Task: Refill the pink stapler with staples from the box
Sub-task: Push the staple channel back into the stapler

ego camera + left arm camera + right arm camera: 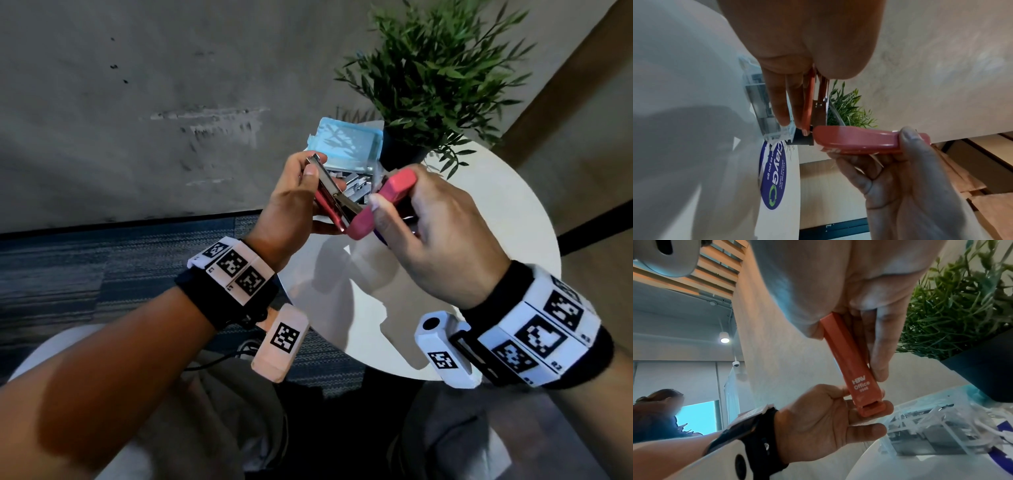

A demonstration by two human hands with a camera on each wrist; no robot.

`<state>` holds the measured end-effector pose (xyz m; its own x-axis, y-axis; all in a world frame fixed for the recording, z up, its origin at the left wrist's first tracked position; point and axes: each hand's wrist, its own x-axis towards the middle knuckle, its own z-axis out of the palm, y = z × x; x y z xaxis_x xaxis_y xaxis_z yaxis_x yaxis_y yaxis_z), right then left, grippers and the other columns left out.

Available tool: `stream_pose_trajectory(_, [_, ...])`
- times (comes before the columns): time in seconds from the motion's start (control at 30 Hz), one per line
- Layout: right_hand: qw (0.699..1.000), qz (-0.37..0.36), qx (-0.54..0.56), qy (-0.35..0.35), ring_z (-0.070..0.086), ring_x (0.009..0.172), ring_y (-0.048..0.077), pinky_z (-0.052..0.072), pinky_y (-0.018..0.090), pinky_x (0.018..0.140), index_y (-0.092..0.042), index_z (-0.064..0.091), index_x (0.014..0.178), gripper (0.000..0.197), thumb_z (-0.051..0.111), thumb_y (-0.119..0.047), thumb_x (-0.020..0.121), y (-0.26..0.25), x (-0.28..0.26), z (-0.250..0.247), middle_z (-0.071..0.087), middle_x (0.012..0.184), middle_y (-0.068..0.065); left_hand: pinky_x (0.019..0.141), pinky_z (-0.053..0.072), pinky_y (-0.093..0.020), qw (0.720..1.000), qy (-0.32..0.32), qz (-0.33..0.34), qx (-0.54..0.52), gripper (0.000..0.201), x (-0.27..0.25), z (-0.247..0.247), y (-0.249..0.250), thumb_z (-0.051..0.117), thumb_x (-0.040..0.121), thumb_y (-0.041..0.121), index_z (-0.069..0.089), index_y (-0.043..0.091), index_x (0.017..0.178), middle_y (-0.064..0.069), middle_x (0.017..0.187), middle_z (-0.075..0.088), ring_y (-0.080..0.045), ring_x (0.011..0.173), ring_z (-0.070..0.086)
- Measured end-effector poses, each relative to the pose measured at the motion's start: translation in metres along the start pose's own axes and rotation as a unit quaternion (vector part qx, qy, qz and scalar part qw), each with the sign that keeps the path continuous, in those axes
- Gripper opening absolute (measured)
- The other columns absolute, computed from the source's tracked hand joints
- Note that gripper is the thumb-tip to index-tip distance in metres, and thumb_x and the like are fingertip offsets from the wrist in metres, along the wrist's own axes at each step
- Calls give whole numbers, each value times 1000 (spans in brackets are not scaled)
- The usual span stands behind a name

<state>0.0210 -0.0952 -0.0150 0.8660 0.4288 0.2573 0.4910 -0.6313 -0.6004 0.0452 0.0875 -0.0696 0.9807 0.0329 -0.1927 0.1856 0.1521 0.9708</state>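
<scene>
The pink stapler [380, 209] is swung open above the round white table [479, 212]. My left hand [301, 198] grips its base and metal staple channel [329, 185]. My right hand [428, 219] grips the pink top cover [855, 369], hinged away to the right; the same cover [859, 139] runs sideways in the left wrist view. The clear staple box [346, 144] stands open just behind the hands, with silver staple strips [356, 186] inside. In the right wrist view that box [937, 431] sits on the table at lower right.
A green plant in a black pot [404, 150] stands behind the box. A blue round sticker [772, 177] lies on the table top. Blue carpet [102, 270] lies left of the table. Another person [659, 412] sits far off in the background.
</scene>
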Motion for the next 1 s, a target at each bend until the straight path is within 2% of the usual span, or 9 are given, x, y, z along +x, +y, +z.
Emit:
stream_pose_trajectory(0.1, [1000, 3, -8, -5, 50, 79, -12, 36, 3, 69, -23, 54, 93, 22, 46, -41, 101, 0, 2, -1, 58, 83, -11, 62, 63, -38, 1000, -3, 11, 10, 29, 0, -1, -1, 26, 112, 23, 41, 14, 135, -9, 105, 68, -15, 69, 74])
stream_pose_trajectory(0.23, [1000, -10, -11, -6, 48, 78, -21, 33, -1, 69, -30, 50, 87, 16, 49, -35, 103, -1, 2, -3, 48, 77, -23, 70, 63, -48, 1000, -11, -8, -2, 28, 1, -4, -3, 29, 112, 27, 45, 18, 133, -9, 106, 69, -23, 78, 74])
stream_pose_trajectory(0.33, [998, -2, 48, 27, 60, 78, -11, 43, 6, 69, -28, 55, 89, 13, 53, -28, 101, 9, 2, -1, 59, 75, -20, 76, 62, -53, 998, -21, -42, -53, 30, 4, -9, -4, 32, 111, 31, 49, 18, 132, -11, 109, 71, -36, 85, 72])
stream_pose_trajectory(0.43, [976, 65, 196, 64, 74, 85, 13, 60, 38, 79, -21, 59, 96, 15, 52, -34, 99, 22, 5, 0, 75, 89, -2, 72, 62, -47, 994, -18, -64, -91, 28, 8, -14, -5, 34, 110, 31, 52, 13, 123, -15, 100, 68, -34, 76, 66])
stream_pose_trajectory(0.53, [947, 112, 289, 84, 74, 87, 14, 61, 39, 82, -21, 57, 101, 16, 52, -36, 95, 31, 11, -5, 77, 98, 5, 81, 62, -50, 995, -32, -63, -76, 19, 13, -19, -8, 39, 109, 28, 51, 14, 108, -10, 86, 66, -23, 68, 65])
stream_pose_trajectory(0.6, [951, 117, 276, 78, 72, 94, 19, 59, 44, 87, -23, 55, 105, 22, 52, -40, 91, 36, 13, -9, 76, 102, 7, 89, 59, -51, 998, -46, -38, -28, 15, 15, -20, -6, 42, 109, 28, 52, 17, 108, -12, 97, 64, -18, 79, 68])
stream_pose_trajectory(0.73, [976, 102, 194, 19, 70, 104, 20, 53, 53, 95, -20, 53, 110, 22, 50, -33, 92, 44, 13, -18, 76, 105, -2, 88, 55, -37, 991, -64, 54, 103, 20, 17, -27, -2, 53, 101, 23, 54, 14, 119, -6, 103, 62, -15, 96, 62])
stream_pose_trajectory(0.9, [989, 80, 122, 22, 67, 105, 15, 52, 51, 93, -18, 53, 113, 18, 51, -25, 96, 48, 14, -28, 73, 106, -4, 92, 48, -28, 977, -81, 129, 151, 17, 18, -33, -8, 59, 98, 9, 57, 6, 114, -18, 106, 58, -15, 97, 55])
stream_pose_trajectory(1.0, [993, 71, 88, 19, 66, 102, 16, 52, 49, 90, -21, 47, 115, 17, 50, -29, 100, 47, 14, -30, 71, 106, -4, 91, 48, -29, 967, -100, 167, 163, 15, 16, -31, -12, 62, 95, 16, 60, 23, 109, -32, 110, 61, -17, 97, 59])
